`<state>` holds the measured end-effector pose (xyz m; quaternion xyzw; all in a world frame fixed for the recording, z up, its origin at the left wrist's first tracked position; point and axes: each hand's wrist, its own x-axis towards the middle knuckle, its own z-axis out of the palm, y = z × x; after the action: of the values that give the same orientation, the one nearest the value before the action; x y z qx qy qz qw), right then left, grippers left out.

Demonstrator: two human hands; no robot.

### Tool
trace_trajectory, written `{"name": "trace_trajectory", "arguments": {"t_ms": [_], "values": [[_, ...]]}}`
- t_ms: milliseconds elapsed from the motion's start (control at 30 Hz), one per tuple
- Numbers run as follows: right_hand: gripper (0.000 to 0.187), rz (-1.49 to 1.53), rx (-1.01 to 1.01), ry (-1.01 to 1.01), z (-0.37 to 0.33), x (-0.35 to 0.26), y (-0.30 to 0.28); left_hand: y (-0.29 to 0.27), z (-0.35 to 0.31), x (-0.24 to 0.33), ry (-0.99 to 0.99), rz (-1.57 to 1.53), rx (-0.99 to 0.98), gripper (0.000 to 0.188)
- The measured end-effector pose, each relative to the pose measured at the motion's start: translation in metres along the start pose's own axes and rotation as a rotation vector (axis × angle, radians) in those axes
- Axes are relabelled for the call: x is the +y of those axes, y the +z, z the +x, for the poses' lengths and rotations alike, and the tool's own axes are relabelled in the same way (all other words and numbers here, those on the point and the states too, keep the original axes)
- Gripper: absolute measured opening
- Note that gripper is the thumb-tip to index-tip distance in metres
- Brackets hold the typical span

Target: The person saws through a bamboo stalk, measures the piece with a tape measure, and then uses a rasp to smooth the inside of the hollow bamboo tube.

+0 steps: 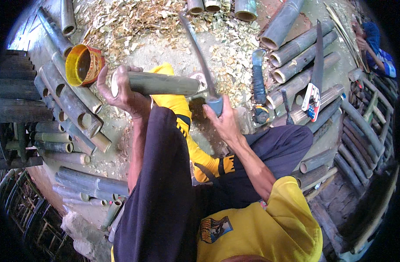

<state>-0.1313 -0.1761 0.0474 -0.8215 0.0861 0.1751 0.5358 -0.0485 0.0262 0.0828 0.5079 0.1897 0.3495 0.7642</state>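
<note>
- Fingers of the left hand, we see, grip the left end of a bamboo tube.
- We see that tube lying crosswise above yellow legwear.
- Just by its right end, we find a long knife.
- The right hand closes around the knife's handle.
- Farther right, we see a handsaw.

Bright daylight-like glow washes over wood chips and pales the upper-left edge, while the lower-left corner falls into deep shadow and the fisheye view bends straight lines toward a blackened rim.
</note>
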Motion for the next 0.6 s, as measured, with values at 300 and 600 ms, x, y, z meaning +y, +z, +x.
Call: {"name": "trace_trajectory", "arguments": {"t_ms": [300,600], "values": [[0.045,-0.084,-0.047,0.145,0.024,0.027,0.009,-0.002,-0.004,-0.005,0.001,0.139,0.023,0.03],[0.038,-0.117,-0.041,0.099,0.023,0.019,0.009,-0.015,-0.009,-0.005,-0.001,-0.085,-0.283,0.031]]}}
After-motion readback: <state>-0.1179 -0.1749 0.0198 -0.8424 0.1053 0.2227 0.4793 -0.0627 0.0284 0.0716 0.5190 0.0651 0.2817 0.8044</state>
